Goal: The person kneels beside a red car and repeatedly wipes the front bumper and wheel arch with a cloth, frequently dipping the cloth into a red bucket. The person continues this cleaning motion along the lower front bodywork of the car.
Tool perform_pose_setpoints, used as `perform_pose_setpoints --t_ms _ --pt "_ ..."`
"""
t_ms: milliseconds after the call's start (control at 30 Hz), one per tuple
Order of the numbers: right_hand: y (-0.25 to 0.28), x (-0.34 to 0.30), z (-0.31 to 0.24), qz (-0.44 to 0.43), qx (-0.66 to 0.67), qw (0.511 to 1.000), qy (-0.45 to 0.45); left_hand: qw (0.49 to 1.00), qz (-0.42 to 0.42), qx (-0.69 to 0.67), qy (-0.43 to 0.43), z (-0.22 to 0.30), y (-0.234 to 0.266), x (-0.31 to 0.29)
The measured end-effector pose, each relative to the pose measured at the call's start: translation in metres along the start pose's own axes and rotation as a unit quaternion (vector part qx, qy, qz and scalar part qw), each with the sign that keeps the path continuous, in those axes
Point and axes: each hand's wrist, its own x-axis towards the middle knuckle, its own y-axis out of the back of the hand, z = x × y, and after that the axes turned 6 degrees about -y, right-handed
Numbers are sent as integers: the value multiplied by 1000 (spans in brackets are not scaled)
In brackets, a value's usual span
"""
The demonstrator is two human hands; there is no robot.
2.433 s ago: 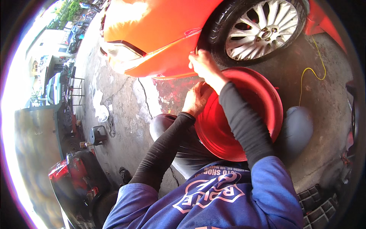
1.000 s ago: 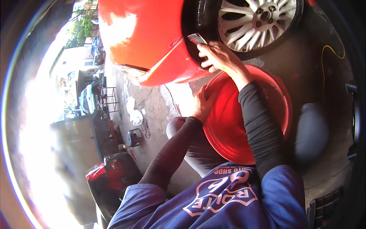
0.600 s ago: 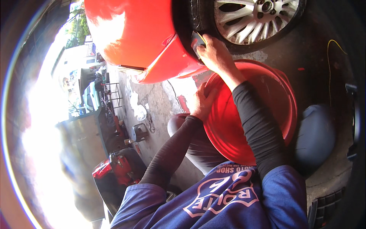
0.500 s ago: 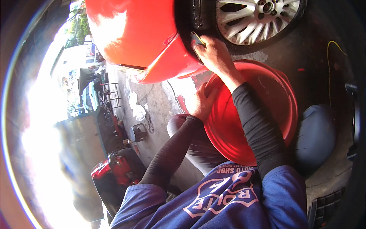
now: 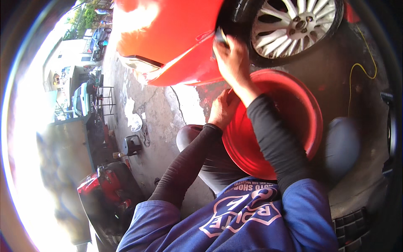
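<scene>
My right hand (image 5: 233, 61) is closed around a small dark sponge-like pad (image 5: 221, 37) with a pale yellow edge, mostly covered by the fingers. It presses against the wheel-arch edge of a red car body panel (image 5: 172, 40), beside the tyre and white-spoked wheel (image 5: 299, 24). Between my knees stands a large round red basin (image 5: 308, 103), tilted toward me, its inside partly in shadow. My left hand (image 5: 222, 110) grips the basin's left rim, fingers bent over it. My right forearm crosses above the basin.
A yellow cord (image 5: 369, 75) lies on the dark floor at right. Left of me are a small dark stool (image 5: 132, 145) and a red-and-black motorbike (image 5: 107, 189). A black gridded piece (image 5: 352, 227) sits at lower right. Glare washes out the far left.
My right hand has slid the pad further up along the wheel-arch edge. The left hand stays on the basin rim. The whole view has shifted slightly.
</scene>
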Motion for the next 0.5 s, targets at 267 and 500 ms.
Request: perform_pose_setpoints --t_ms 267,500 --pt "67 42 -22 -387 35 900 -196 996 -17 83 0 14 7 -2" --pt "101 -6 49 -663 -352 645 -145 1000 -3 20 -15 6 2 -3"
